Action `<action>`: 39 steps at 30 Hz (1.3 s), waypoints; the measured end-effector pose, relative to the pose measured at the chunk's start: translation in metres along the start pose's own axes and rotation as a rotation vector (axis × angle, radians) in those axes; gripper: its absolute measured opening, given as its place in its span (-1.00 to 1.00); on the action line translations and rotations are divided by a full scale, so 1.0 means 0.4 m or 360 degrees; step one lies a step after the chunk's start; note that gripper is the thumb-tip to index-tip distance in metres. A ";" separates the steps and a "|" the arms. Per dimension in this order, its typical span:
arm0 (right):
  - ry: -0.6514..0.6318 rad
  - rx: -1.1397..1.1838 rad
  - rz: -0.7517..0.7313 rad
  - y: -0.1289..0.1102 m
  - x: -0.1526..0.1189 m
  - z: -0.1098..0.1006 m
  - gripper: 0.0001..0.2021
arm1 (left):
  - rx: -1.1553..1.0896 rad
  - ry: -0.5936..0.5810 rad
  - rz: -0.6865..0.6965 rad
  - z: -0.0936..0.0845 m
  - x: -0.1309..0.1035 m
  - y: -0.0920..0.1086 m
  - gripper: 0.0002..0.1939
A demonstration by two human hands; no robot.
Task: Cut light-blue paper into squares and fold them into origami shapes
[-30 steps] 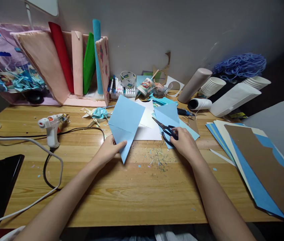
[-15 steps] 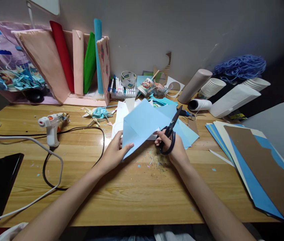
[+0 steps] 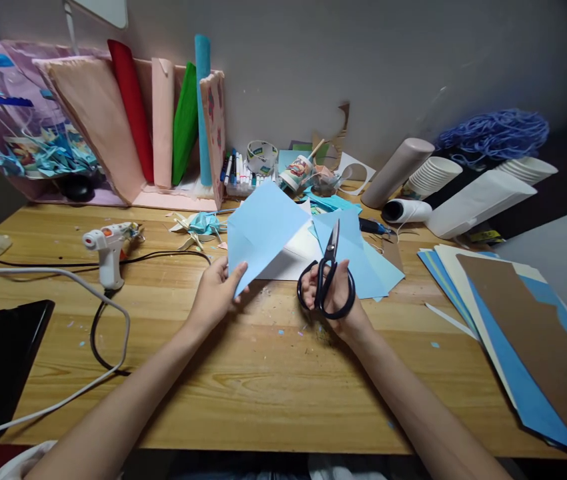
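Observation:
A light blue sheet of paper (image 3: 266, 223) is raised above the desk, its lower left corner pinched between the thumb and fingers of my left hand (image 3: 217, 290). My right hand (image 3: 338, 297) has its fingers in the handles of black scissors (image 3: 331, 257), whose blades are together and point up and away. The scissors and the held sheet do not touch. Behind the scissors, more light blue sheets (image 3: 363, 257) lie on the desk, and white paper (image 3: 293, 257) shows beneath the held one.
A glue gun (image 3: 108, 250) with cables stands at the left, near a black tablet (image 3: 1, 367). Stacked coloured sheets (image 3: 523, 333) lie at the right. Markers (image 3: 243, 172), a roll of tape (image 3: 262, 158) and paper cups (image 3: 431, 177) line the back.
My left hand and its sheet have moved left, away from my right hand. The scissors have turned more upright, and my right hand has turned palm up.

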State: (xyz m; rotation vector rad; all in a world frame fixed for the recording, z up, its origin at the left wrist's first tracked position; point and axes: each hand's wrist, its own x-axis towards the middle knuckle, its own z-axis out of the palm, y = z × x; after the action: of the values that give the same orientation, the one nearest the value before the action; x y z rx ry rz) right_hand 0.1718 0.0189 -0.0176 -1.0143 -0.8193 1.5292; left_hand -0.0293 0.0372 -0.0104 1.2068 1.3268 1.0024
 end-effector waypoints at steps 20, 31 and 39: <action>-0.0990 -0.0328 0.0546 0.043 -0.060 0.008 -0.22 | 0.0262 0.0001 0.0181 -0.044 -0.002 0.040 -0.64; -0.0949 -0.0387 0.0510 0.048 -0.058 0.012 -0.21 | 0.0278 -0.0046 0.0128 -0.040 -0.003 0.039 -0.62; -0.0940 -0.0387 0.0522 0.044 -0.060 0.013 -0.21 | 0.0284 -0.0022 0.0132 -0.040 -0.003 0.037 -0.62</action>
State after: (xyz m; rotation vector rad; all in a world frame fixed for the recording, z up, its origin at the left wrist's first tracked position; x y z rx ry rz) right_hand 0.1615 -0.0080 -0.0269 -0.9050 -1.3217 2.0966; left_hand -0.0432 0.0391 0.0062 1.4109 1.3876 0.9475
